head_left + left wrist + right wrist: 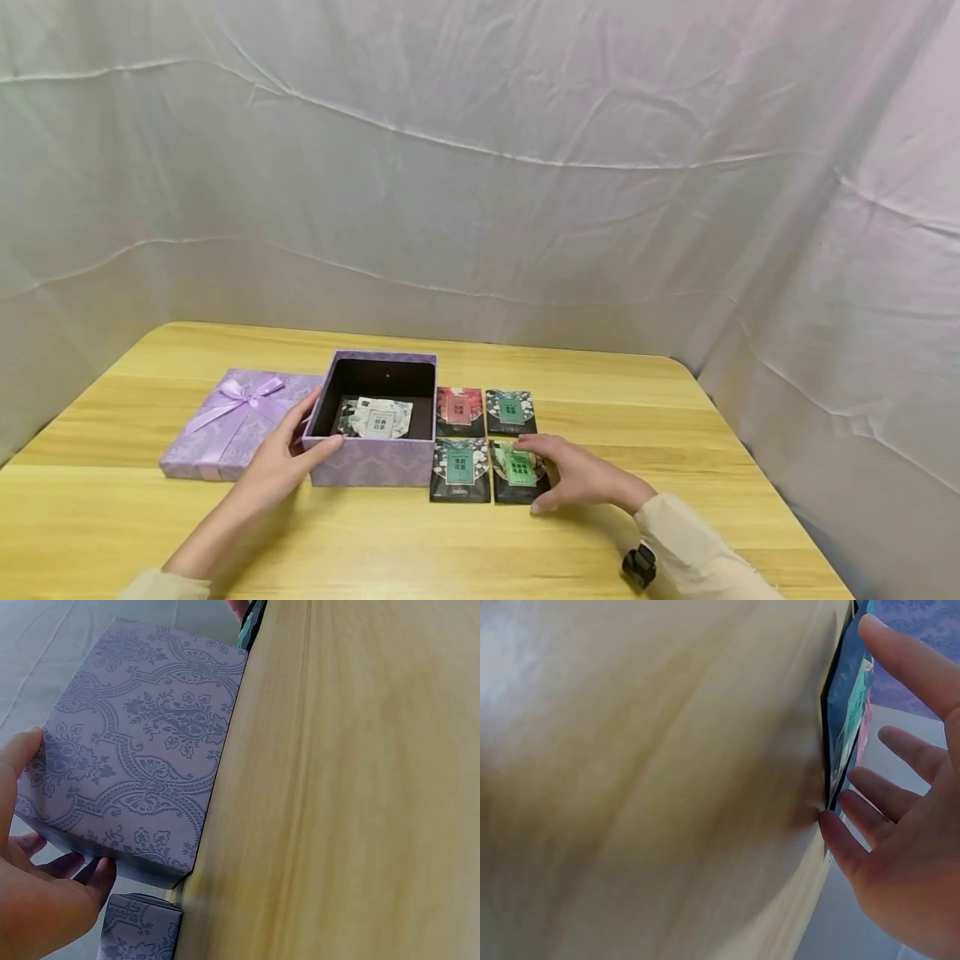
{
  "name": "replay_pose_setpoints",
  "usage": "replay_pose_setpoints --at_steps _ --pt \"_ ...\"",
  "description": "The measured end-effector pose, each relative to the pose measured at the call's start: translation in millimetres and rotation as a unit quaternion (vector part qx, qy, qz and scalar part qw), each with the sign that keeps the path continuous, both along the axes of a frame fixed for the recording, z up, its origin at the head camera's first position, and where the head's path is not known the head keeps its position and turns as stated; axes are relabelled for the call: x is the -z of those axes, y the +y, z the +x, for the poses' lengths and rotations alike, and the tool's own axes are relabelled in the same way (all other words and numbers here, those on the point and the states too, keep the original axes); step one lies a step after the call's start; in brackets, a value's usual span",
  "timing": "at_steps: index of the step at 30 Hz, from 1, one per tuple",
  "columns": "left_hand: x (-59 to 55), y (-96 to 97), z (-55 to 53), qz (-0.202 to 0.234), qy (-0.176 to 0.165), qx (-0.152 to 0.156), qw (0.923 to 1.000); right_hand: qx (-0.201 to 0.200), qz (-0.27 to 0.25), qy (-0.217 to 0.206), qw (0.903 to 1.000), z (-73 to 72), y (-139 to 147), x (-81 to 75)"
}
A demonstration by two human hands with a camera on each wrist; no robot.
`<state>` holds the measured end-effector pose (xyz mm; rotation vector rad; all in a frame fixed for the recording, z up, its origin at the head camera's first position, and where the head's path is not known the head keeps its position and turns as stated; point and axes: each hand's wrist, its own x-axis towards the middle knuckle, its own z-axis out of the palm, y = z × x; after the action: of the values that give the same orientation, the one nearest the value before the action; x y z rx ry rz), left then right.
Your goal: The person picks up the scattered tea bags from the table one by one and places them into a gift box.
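Observation:
At the front left corner of a purple patterned gift box [371, 463] my left hand [283, 458] holds on, thumb at the front rim and fingers along the left side. White and dark tea sachets [384, 417] lie inside the box. My right hand [581, 473] hovers at a black-and-green tea sachet [517, 473], fingers spread over its right side and thumb by its near edge; the right wrist view shows these fingers [892, 799] apart. Beside that sachet lie a teal-labelled sachet [460, 471], a red one [459, 410] and another teal one [511, 412].
The box lid [225, 425], purple with a ribbon bow, lies left of the box behind my left hand. All stand on a wooden table [420, 550] with rounded far corners. A pale cloth [480, 167] hangs behind it and along the sides.

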<state>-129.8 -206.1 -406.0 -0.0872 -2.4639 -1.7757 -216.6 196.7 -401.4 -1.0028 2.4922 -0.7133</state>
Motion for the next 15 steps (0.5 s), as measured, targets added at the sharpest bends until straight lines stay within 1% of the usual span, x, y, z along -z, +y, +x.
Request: replay_pose_setpoints --at_steps 6,15 --pt "-0.7 0.1 0.0 -0.009 0.0 -0.002 1.0 0.0 0.013 0.008 0.9999 -0.6 -1.4 3.3" --pt "-0.9 -0.1 0.5 -0.018 0.003 -0.004 0.9998 0.021 0.013 0.019 0.9995 1.8 -2.3 5.8"
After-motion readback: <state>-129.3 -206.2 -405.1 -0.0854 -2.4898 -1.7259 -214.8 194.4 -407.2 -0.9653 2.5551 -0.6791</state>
